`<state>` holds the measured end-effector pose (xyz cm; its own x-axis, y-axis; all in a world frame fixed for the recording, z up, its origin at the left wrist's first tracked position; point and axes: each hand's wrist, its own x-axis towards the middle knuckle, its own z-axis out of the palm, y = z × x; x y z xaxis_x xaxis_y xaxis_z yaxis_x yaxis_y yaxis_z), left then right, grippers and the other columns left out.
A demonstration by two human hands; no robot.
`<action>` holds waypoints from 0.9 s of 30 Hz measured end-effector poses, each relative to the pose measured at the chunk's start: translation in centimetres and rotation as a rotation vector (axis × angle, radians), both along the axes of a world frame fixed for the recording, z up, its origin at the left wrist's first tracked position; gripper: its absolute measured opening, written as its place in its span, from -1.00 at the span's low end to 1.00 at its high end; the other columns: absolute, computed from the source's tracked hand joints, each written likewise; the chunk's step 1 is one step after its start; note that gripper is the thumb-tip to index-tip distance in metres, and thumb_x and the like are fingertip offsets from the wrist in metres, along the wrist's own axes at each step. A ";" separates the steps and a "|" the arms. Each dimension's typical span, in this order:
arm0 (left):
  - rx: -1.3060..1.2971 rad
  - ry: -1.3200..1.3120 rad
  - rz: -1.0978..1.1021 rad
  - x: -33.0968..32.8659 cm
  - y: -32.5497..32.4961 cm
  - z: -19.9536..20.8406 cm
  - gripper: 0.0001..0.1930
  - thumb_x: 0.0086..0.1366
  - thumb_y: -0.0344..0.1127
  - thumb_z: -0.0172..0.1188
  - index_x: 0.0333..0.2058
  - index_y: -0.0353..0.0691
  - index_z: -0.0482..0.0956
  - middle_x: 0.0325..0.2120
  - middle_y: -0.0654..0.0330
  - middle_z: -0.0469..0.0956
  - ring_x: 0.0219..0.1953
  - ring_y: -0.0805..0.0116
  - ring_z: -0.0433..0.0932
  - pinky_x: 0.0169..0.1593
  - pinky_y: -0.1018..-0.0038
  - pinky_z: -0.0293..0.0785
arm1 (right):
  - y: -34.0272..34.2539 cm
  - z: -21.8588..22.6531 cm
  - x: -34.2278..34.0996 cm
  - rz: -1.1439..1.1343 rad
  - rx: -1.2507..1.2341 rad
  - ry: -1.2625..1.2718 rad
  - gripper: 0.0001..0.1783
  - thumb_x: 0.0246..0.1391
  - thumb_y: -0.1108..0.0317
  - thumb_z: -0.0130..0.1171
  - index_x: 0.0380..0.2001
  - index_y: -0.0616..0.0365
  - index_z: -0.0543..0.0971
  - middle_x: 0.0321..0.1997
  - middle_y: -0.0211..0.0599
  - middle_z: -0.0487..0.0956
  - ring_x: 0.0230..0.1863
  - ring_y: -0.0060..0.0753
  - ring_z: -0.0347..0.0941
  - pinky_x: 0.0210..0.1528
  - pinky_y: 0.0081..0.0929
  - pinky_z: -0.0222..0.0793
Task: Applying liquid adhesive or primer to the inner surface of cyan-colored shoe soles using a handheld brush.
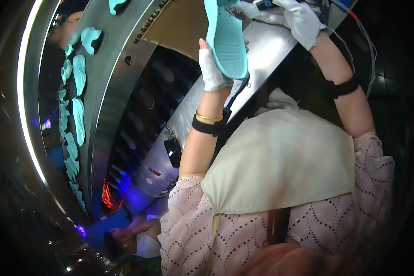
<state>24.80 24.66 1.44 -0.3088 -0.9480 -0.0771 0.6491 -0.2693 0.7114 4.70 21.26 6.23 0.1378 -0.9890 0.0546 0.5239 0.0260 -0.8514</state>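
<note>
My left hand (212,69), in a white glove with bare fingertips, is closed around the heel end of a turquoise shoe sole (227,46). The thumb lies along its left edge, and the inner face is turned up. The toe end runs past the top of the head view. My right hand (301,23), in a white glove, reaches in from the right with its fingers at the sole's front part. A brush-like tool with a dark tip (236,12) shows between those fingers and the sole; its exact kind is hard to make out.
A slanting metal bench (267,48) lies under my hands, with a brown cardboard piece (179,27) beside it. On the left a curved dark conveyor belt (96,69) carries several turquoise shoe parts (79,76). Thin hoses (365,34) hang at right. Another person (142,234) is at lower left.
</note>
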 end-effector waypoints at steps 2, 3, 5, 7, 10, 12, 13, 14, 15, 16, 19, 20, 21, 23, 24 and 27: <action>-0.053 0.011 -0.066 -0.4 -0.2 -0.1 -0.31 0.19 0.25 -0.26 0.03 -0.25 0.27 -0.17 -0.01 0.45 -0.20 0.07 0.49 -0.11 0.28 0.43 | -1.3 -2.3 -0.5 -0.309 -0.290 0.466 -0.73 0.08 0.22 0.02 -0.19 0.08 0.50 -0.42 -0.50 0.51 -0.26 -0.66 0.42 -0.28 -0.72 0.29; -0.047 -0.014 -0.031 -0.3 -0.4 -0.1 -0.32 0.19 0.24 -0.27 0.03 -0.25 0.26 -0.16 0.00 0.44 -0.20 0.07 0.49 -0.12 0.28 0.43 | -1.0 -2.3 0.0 -0.194 -0.322 0.460 -0.79 0.07 0.26 0.03 -0.25 0.10 0.50 -0.45 -0.53 0.49 -0.32 -0.69 0.39 -0.30 -0.73 0.27; -0.024 -0.031 0.073 -0.4 -0.4 1.1 -0.35 0.23 0.22 -0.31 -0.02 -0.26 0.31 -0.28 0.05 0.49 -0.30 0.23 0.50 -0.20 0.39 0.44 | 0.2 -1.6 0.8 -0.140 -0.570 0.637 -0.89 0.06 0.35 0.05 -0.41 0.13 0.49 -0.53 -0.61 0.42 -0.51 -0.75 0.28 -0.42 -0.76 0.23; -0.022 -0.032 0.102 -0.2 -0.6 1.5 -0.38 0.25 0.19 -0.30 -0.01 -0.26 0.30 -0.27 0.07 0.49 -0.29 0.26 0.50 -0.19 0.39 0.44 | 1.5 0.1 0.6 -0.035 -0.393 0.697 -0.91 0.05 0.37 0.06 -0.41 0.13 0.50 -0.50 -0.56 0.43 -0.48 -0.74 0.31 -0.39 -0.75 0.24; -0.068 -0.089 0.048 -0.8 -1.8 2.6 -0.39 0.26 0.17 -0.32 -0.01 -0.26 0.30 -0.27 0.08 0.48 -0.29 0.27 0.50 -0.19 0.38 0.44 | 0.1 0.8 -0.1 -0.185 -0.346 0.374 -0.90 0.03 0.36 0.09 -0.39 0.15 0.50 -0.46 -0.49 0.47 -0.40 -0.69 0.36 -0.30 -0.71 0.28; -0.083 -0.098 0.040 -1.5 -3.6 3.8 -0.39 0.27 0.16 -0.34 0.00 -0.26 0.29 -0.27 0.09 0.48 -0.29 0.27 0.50 -0.20 0.38 0.44 | -1.0 0.4 -1.0 -0.260 -0.500 0.630 -0.86 0.01 0.36 0.12 -0.39 0.22 0.47 -0.45 -0.46 0.48 -0.41 -0.69 0.36 -0.30 -0.70 0.29; -0.158 -0.123 0.045 -1.4 -5.0 5.1 -0.40 0.27 0.15 -0.35 0.00 -0.27 0.29 -0.24 0.05 0.47 -0.29 0.17 0.50 -0.18 0.32 0.44 | -0.7 1.5 -1.2 -0.243 -0.482 0.643 -0.86 0.02 0.37 0.10 -0.37 0.21 0.48 -0.44 -0.47 0.49 -0.41 -0.69 0.36 -0.31 -0.72 0.29; -0.230 -0.149 0.051 -1.2 -6.6 6.7 -0.40 0.28 0.14 -0.36 0.00 -0.29 0.28 -0.22 0.01 0.46 -0.29 0.07 0.50 -0.16 0.25 0.44 | 0.2 2.6 -1.3 -0.224 -0.463 0.656 -0.87 0.04 0.38 0.08 -0.35 0.20 0.49 -0.42 -0.47 0.50 -0.41 -0.69 0.37 -0.32 -0.73 0.29; -0.244 -0.031 -0.081 -1.1 -8.9 8.4 -0.38 0.28 0.16 -0.43 0.01 -0.26 0.26 -0.18 0.02 0.44 -0.24 0.03 0.47 -0.15 0.15 0.44 | 1.0 3.8 -1.9 -0.205 -0.372 0.527 -0.85 0.08 0.36 0.02 -0.32 0.19 0.50 -0.39 -0.45 0.52 -0.39 -0.69 0.41 -0.35 -0.77 0.30; -0.069 0.096 -0.029 -2.3 -10.6 11.1 -0.28 0.24 0.28 -0.52 0.03 -0.22 0.27 -0.23 0.06 0.47 -0.28 0.11 0.49 -0.27 0.23 0.49 | 1.2 4.2 -2.6 -0.232 -0.381 0.397 -0.81 0.10 0.33 -0.01 -0.29 0.20 0.51 -0.36 -0.41 0.54 -0.36 -0.67 0.46 -0.37 -0.79 0.32; -0.164 0.085 -0.045 1.1 -19.6 11.9 -0.36 0.25 0.21 -0.36 0.02 -0.25 0.22 -0.09 0.02 0.34 -0.12 -0.02 0.39 -0.12 0.07 0.40 | 1.2 5.0 -2.2 -0.372 -0.327 0.313 -0.75 0.13 0.28 -0.04 -0.25 0.23 0.46 -0.30 -0.33 0.54 -0.32 -0.61 0.49 -0.35 -0.78 0.36; -0.151 -0.005 -0.092 1.1 -21.0 11.9 -0.38 0.28 0.13 -0.36 0.09 -0.30 0.10 0.06 -0.09 0.19 0.01 -0.15 0.28 -0.03 -0.08 0.32 | 1.4 4.8 -2.8 -0.378 -0.331 0.315 -0.75 0.13 0.28 -0.04 -0.25 0.23 0.46 -0.30 -0.33 0.54 -0.32 -0.61 0.49 -0.35 -0.78 0.36; 0.109 -0.189 0.061 -0.5 -20.6 13.0 -0.41 0.28 0.05 -0.26 0.09 -0.34 0.07 -0.02 -0.13 0.30 -0.04 -0.16 0.34 -0.02 -0.02 0.34 | 1.7 3.9 -3.7 -0.350 -0.307 0.287 -0.74 0.13 0.26 -0.03 -0.24 0.23 0.46 -0.29 -0.31 0.54 -0.32 -0.58 0.49 -0.34 -0.76 0.37; -0.529 -1.256 0.145 0.7 -18.3 15.6 -0.52 0.18 -0.11 -0.10 0.04 -0.22 0.26 -0.17 -0.02 0.46 -0.10 -0.06 0.43 0.00 0.23 0.35 | 2.4 2.5 -4.7 -0.264 -0.312 0.253 -0.72 0.12 0.23 -0.02 -0.23 0.22 0.44 -0.27 -0.26 0.53 -0.32 -0.52 0.50 -0.29 -0.69 0.40; -0.977 -1.869 0.217 3.1 -17.8 16.6 -0.56 0.14 -0.15 -0.06 0.00 -0.17 0.34 -0.19 0.00 0.49 -0.11 0.00 0.45 -0.01 0.31 0.36 | 2.6 2.2 -4.3 -0.255 -0.299 0.243 -0.72 0.12 0.23 -0.02 -0.23 0.22 0.44 -0.27 -0.26 0.53 -0.32 -0.52 0.50 -0.29 -0.69 0.40; -0.602 -2.589 0.423 8.5 -17.6 16.3 -0.68 0.07 -0.18 0.00 -0.18 -0.05 0.53 -0.23 0.03 0.51 -0.16 0.11 0.48 -0.07 0.34 0.37 | 1.9 0.2 -4.1 -0.095 -0.190 0.065 -0.75 0.12 0.28 -0.01 -0.18 0.19 0.42 -0.24 -0.26 0.51 -0.31 -0.51 0.50 -0.25 -0.65 0.42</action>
<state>33.31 7.07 17.78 -0.0366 -0.9462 0.3215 -0.9597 -0.0563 -0.2752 0.62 23.20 6.41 0.0533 -0.9706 0.2348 0.4602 -0.1848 -0.8684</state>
